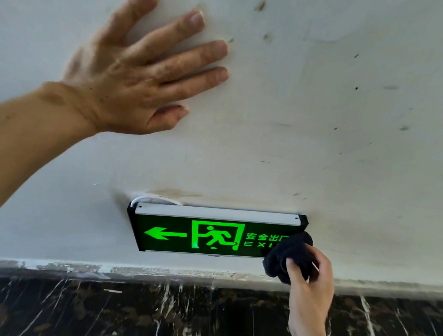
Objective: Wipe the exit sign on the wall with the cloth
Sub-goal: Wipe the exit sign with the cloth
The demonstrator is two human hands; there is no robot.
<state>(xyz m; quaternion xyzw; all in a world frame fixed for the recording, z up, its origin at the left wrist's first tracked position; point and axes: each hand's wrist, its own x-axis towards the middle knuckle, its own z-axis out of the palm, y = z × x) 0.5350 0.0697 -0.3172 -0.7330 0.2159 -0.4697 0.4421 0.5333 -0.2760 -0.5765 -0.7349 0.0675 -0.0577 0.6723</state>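
While the left hand (131,78) lies flat and spread on the white wall (328,110), grasping nothing, the right hand (309,279) is clenched around a dark cloth (289,255) and presses it on the right end of the green exit sign (208,237). The cloth covers the last letters and reaches the sign's right edge. To the left, the sign's face with arrow is uncovered. Below the sign runs a dark marble skirting (147,309), near its lower edge.

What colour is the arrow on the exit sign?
Bright green arrow on a black exit sign, head view.
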